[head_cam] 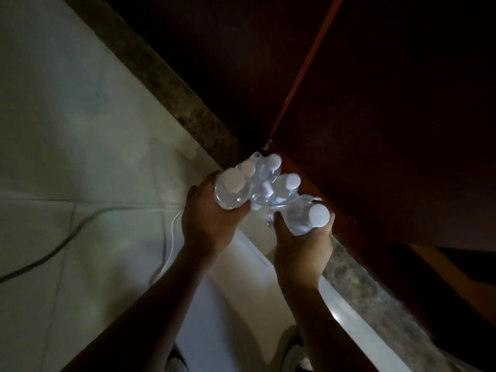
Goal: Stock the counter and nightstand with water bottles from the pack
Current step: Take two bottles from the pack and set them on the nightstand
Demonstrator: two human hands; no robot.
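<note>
Cabinet: dark wood front (375, 103) fills the upper right, with a speckled stone strip (171, 84) along its foot.
Floor: pale tiles (67, 116), dim light, a dark cable (53, 251) and a white cable (171, 232) trailing across.
Pack: shrink-wrapped water bottles (264, 186), white caps up, held in the air above the floor, right at the cabinet's edge.
Left hand: (212, 224) curled round the near-left bottle (230, 191), clamped on it.
Right hand: (303, 245) wrapped round the near-right bottle (308, 218), gripping.
Writing: none readable, too blurred and dark.
</note>
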